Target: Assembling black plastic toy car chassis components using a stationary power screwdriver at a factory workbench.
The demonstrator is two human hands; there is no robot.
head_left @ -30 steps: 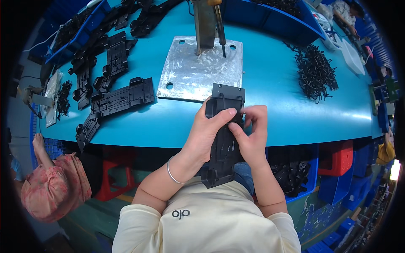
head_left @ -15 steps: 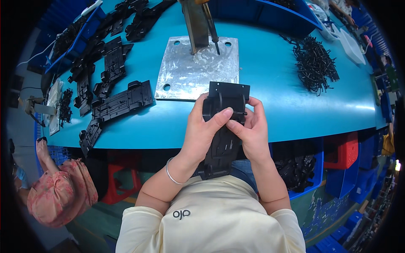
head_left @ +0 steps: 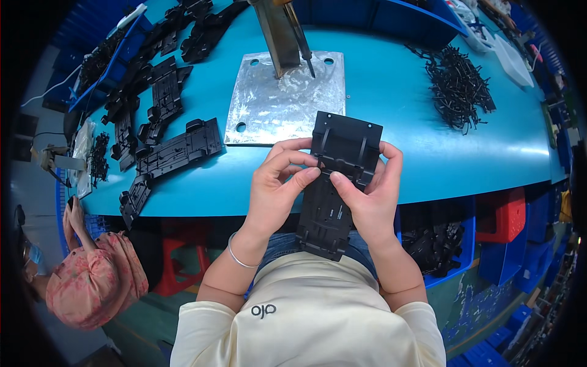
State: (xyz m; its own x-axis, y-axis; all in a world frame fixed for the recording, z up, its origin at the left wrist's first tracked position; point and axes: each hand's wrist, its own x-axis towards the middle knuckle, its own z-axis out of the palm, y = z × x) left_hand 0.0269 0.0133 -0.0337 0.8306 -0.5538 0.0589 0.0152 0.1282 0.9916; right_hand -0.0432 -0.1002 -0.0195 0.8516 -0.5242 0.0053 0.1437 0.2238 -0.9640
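A long black molded plastic part (head_left: 327, 205), shaped like a toy-car chassis, is held between both hands in front of my body. My left hand (head_left: 282, 177) grips its left edge, thumb and fingertips closed near the middle crosspiece. On the other side my right hand (head_left: 373, 186) wraps the right edge, its thumb pressed on the upper face and its fingers partly hidden behind. The part's wide end, with two small holes, points away from me and overlaps the near right corner of a metal plate (head_left: 244, 92). Its lower end hangs close above my lap.
An upright metal post with a thin rod (head_left: 302, 46) stands over the plate. Similar black chassis parts (head_left: 177, 150) lie to the left. A heap of thin black pieces (head_left: 458, 85) sits at right. Blue bins (head_left: 379, 21) stand behind, and a co-worker's sleeve (head_left: 92, 269) shows at left.
The chassis part has tilted and shifted slightly right, showing more of its face. My left hand has moved left, its thumb drawn back from the crosspiece; my right hand still grips.
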